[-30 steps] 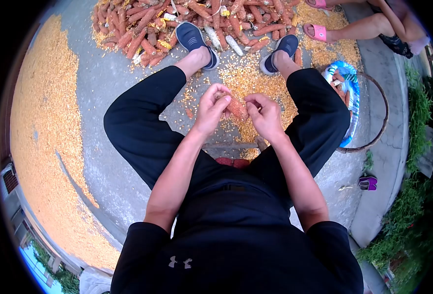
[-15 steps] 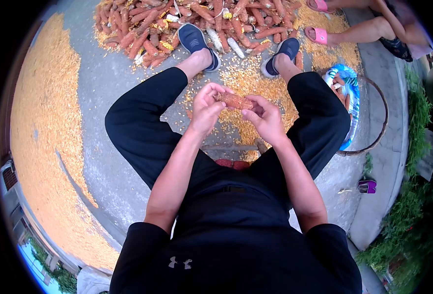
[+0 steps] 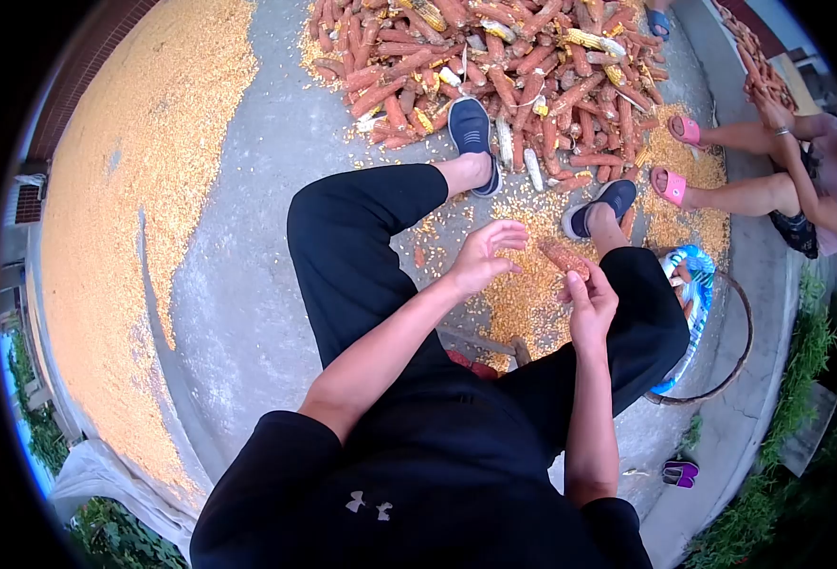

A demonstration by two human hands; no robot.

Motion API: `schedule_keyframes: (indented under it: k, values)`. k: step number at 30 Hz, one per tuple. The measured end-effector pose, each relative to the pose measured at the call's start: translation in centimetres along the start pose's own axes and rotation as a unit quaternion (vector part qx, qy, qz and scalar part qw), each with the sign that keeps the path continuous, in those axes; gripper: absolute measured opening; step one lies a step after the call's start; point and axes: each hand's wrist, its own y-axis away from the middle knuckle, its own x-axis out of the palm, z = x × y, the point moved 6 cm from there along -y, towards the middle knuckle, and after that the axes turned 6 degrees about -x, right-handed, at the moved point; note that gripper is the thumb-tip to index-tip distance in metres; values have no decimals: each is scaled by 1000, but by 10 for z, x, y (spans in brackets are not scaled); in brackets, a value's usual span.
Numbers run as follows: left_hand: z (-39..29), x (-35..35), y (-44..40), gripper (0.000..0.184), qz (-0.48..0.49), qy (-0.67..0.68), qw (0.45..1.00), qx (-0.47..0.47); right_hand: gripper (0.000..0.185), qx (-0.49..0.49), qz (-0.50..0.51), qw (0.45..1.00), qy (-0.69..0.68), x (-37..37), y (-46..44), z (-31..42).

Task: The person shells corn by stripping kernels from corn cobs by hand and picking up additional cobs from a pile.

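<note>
A reddish corn cob (image 3: 564,258) is gripped at its near end by my right hand (image 3: 589,302), tilted up toward the left over the loose kernels. My left hand (image 3: 488,256) is off the cob, a short gap to its left, with fingers apart and nothing in them. Beneath both hands, yellow corn kernels (image 3: 530,302) lie spread on the concrete between my feet. Past my shoes is a big heap of corn cobs (image 3: 494,71), mostly stripped red ones, a few still bearing yellow kernels.
A wide layer of kernels (image 3: 144,123) covers the ground at left. On the right stands a hooped basket (image 3: 703,284) with a blue-white lining and cobs inside. Another person in pink sandals (image 3: 670,185) sits at the upper right. Purple shoes (image 3: 680,473) rest near the plants.
My left hand has let go of the cob and moved away to the left. My right hand keeps the cob. The view has turned, shifting the scene.
</note>
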Motion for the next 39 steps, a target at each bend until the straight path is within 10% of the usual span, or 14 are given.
schedule_keyframes:
  k: [9,21,29,39]
  values:
    - [-21,1,-5,48,-64,-132,989,0,28,-155,-253,948,113,-206,10,128]
    - [-16,-24,-26,25,-178,-201,954,-135,25,79,-332,910,237,-406,45,-96]
    - [-32,-72,-99,27,-220,-221,926,-213,34,197,-275,830,444,-399,43,-115]
    - [-54,-63,-97,25,-217,-171,949,-155,29,231,-196,875,377,-335,37,-135]
